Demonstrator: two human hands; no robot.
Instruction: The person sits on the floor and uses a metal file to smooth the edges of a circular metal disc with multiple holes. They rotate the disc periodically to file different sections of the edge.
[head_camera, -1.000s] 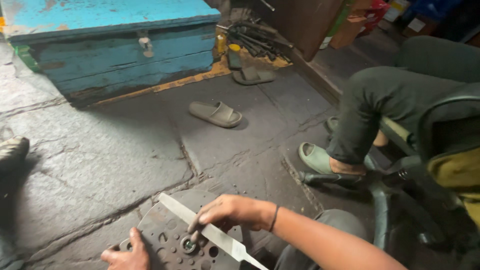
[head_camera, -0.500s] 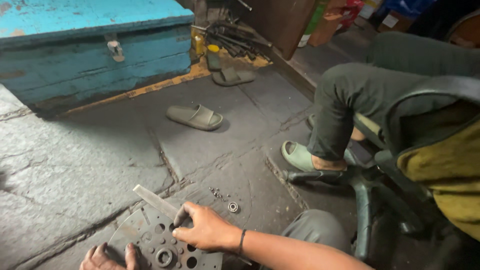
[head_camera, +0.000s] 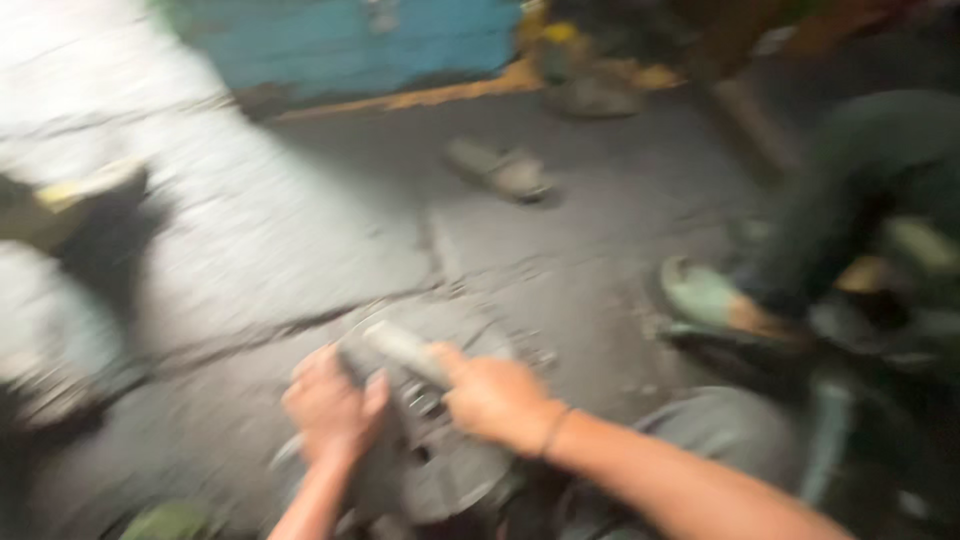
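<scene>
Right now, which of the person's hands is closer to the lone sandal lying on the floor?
Right. The right hand is below the sandal, almost straight under it in the picture, while the left hand sits farther left on the round metal part. The picture is blurred.

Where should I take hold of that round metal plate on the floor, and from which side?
Judging through the blur: grip the round metal plate by its outer rim, coming from the left, where the left hand already rests. Its top is holed and the flat metal bar, held by the right hand, crosses it, so the edge looks like the only free grip.
</scene>
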